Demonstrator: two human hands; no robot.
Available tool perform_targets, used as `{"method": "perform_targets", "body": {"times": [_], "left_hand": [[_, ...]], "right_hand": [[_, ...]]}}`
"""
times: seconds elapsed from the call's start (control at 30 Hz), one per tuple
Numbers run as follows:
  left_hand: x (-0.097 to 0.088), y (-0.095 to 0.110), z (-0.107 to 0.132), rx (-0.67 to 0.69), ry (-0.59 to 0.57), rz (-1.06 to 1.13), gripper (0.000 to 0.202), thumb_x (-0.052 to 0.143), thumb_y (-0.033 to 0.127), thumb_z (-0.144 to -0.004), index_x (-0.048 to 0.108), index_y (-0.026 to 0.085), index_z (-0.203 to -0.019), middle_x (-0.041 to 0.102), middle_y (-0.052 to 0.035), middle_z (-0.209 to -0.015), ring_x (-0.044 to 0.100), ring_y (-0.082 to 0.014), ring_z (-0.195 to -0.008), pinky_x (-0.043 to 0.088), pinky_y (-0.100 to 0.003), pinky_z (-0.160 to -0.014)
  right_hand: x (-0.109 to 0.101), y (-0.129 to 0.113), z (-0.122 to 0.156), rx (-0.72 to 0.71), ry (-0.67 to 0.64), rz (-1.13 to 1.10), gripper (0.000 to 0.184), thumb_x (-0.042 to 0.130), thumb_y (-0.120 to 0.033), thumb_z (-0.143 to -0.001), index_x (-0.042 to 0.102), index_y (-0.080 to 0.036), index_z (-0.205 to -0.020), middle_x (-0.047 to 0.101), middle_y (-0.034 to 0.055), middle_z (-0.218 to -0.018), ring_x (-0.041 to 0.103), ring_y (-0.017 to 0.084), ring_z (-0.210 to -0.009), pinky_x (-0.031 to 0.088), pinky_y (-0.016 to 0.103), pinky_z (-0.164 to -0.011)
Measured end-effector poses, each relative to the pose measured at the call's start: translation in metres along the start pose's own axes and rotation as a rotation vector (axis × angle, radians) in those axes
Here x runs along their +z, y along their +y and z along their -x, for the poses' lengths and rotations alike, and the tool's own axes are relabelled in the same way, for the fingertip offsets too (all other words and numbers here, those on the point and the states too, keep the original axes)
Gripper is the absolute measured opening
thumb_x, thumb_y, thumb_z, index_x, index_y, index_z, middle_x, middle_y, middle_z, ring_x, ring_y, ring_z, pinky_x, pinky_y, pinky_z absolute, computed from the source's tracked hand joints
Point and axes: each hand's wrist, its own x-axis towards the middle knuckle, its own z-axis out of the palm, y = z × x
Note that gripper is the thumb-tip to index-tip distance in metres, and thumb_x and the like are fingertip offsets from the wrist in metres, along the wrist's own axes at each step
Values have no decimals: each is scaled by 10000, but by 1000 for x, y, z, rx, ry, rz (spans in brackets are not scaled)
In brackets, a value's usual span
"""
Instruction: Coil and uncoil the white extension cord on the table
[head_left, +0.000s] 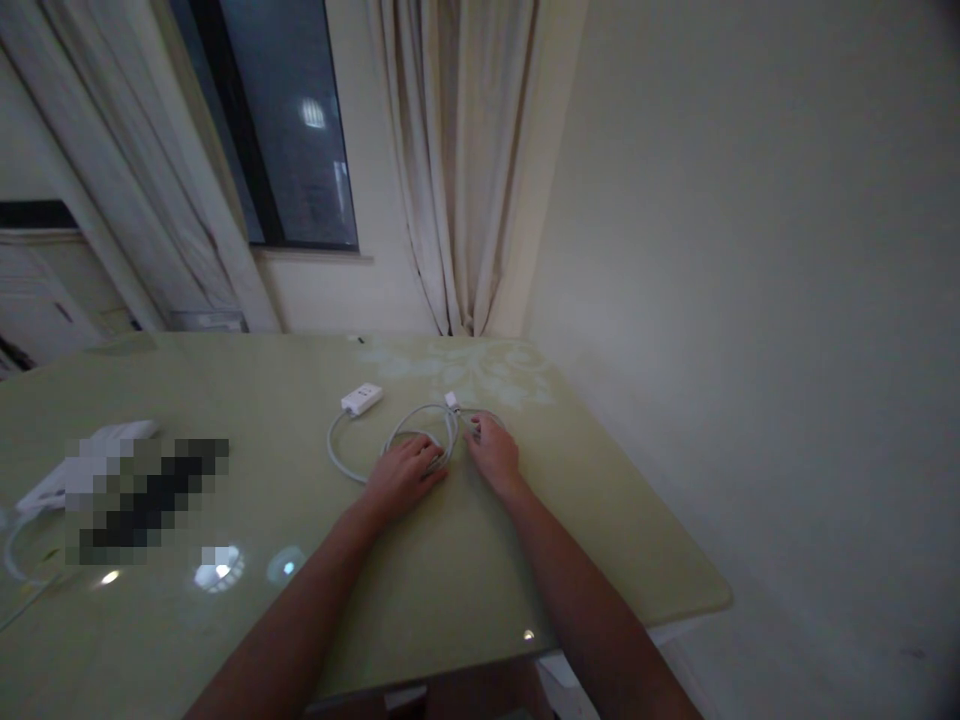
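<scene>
A white cable lies in loops on the green glass table, leading to a small white adapter block and ending in a white plug. My left hand rests on the loops, palm down, fingers bent over the cable. My right hand sits just right of it, fingertips pinched on the cable near the plug end.
A blurred-out patch and a white object with another cable lie at the table's left. Curtains and a dark window stand behind. A plain wall runs along the table's right edge.
</scene>
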Motion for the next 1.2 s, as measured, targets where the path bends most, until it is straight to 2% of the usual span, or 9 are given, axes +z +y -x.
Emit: {"method": "perform_targets", "body": {"times": [0.17,0.33,0.47,0.57,0.7,0.77,0.87,1.07,1.2], "left_hand": [[-7,-1,-3,-155,172,-80,343,424,344,-1028,689,200,-1191,726,-132,-1118,680,-257,-1032,522,-358,-896],[-18,-9,1,-356,369,13,455,352,390,-1037,639,142,-1288,736,-159,-1115,699,-272,-959,521,-358,-822],[-27,-9,5,-430,528,223,481,396,419,-1002,659,103,-1250,747,-126,-933,683,-228,-799,506,-317,-749],[-33,-5,6,-463,599,386,445,518,486,-949,722,128,-1117,680,-39,-716,576,-162,-599,448,-272,-608],[-42,-4,6,-500,694,623,394,644,537,-872,756,163,-930,583,9,-627,491,-124,-553,373,-243,-521],[-46,-7,7,-534,744,802,401,623,548,-887,748,167,-891,477,34,-558,425,-107,-499,315,-231,-467],[-51,-16,8,-544,793,1062,425,602,558,-900,721,158,-821,355,61,-517,302,-75,-431,219,-212,-415],[-51,-27,10,-535,598,1240,462,654,583,-839,703,131,-755,303,80,-475,251,-55,-413,178,-190,-410],[-52,-31,11,-561,535,1282,481,656,612,-809,685,141,-716,263,93,-469,217,-52,-408,156,-193,-415]], "right_hand": [[-5,5,-8,18,133,-91,173,519,-303,-972,673,-223,-971,726,78,-983,644,210,-900,444,297,-792],[-17,20,-25,56,473,-532,362,523,-542,-932,572,-192,-1011,667,43,-894,596,170,-768,477,278,-729],[-21,32,-36,192,568,-1003,453,555,-662,-867,566,-213,-927,682,41,-936,595,127,-676,546,283,-702],[-21,37,-41,266,475,-1304,446,574,-659,-877,630,-217,-912,717,50,-940,673,137,-741,597,290,-734],[-22,36,-40,339,314,-1549,219,806,-340,-786,682,-213,-915,763,40,-931,728,138,-844,623,245,-757],[-26,37,-39,368,282,-1621,186,811,-228,-775,687,-207,-912,773,30,-922,717,109,-760,617,205,-695],[-34,39,-36,415,237,-1702,112,757,-272,-861,681,-194,-886,752,10,-827,614,59,-534,555,158,-521],[-37,28,-27,462,-19,-1749,185,685,-358,-939,677,-179,-891,602,-58,-592,400,22,-360,382,122,-361],[-29,10,-18,418,-79,-1724,204,718,-379,-917,688,-177,-930,644,-41,-623,432,28,-383,411,126,-388]]}}
